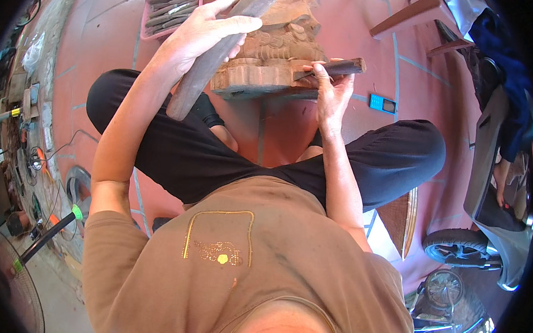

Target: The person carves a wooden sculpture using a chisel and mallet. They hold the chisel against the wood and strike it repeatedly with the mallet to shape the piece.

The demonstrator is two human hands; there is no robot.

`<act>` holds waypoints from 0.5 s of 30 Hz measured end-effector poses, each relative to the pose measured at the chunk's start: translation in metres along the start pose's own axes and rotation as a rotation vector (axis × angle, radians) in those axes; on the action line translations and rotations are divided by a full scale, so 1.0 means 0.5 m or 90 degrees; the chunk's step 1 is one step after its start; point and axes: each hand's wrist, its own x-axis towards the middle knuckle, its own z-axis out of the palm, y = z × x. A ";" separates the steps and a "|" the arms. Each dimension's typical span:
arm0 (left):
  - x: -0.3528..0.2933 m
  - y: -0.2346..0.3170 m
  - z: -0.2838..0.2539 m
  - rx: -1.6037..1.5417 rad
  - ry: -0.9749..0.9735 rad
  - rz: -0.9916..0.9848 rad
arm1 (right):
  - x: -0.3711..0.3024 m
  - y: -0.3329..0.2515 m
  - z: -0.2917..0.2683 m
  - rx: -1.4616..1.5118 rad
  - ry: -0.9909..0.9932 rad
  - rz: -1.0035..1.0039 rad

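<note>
A brown carved wooden sculpture (273, 43) lies on the floor in front of my crossed legs, its flat base edge toward me. My left hand (201, 35) is wrapped round a long grey-brown wooden club (204, 73), which slants from the upper right down toward my left knee. At the sculpture's right side, my right hand (332, 94) grips a carving chisel by its dark handle (347, 66). The chisel points left at the carved wood near the base; its exact tip is hard to make out.
A pink tray (144, 24) full of chisels stands at the far left of the sculpture. On the tiled floor to the right lies a blue phone (382, 104). Brown furniture legs (407, 18) rise at the far right. A motorbike wheel (455, 246) is at right, a fan (23, 274) at left.
</note>
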 end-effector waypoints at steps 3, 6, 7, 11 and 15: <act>-0.004 0.001 0.002 -0.001 0.007 -0.004 | -0.005 0.011 0.003 -0.049 -0.018 -0.048; -0.005 -0.001 0.003 -0.003 0.014 -0.001 | -0.002 0.017 -0.003 -0.192 -0.025 -0.082; -0.005 -0.002 0.003 -0.003 0.016 0.001 | -0.005 0.009 -0.001 -0.227 -0.031 -0.083; -0.007 0.005 0.007 -0.003 0.020 0.006 | -0.015 -0.027 0.021 -0.353 -0.041 -0.099; -0.011 0.004 0.000 0.000 0.027 -0.007 | -0.017 -0.036 -0.003 -0.396 -0.048 -0.036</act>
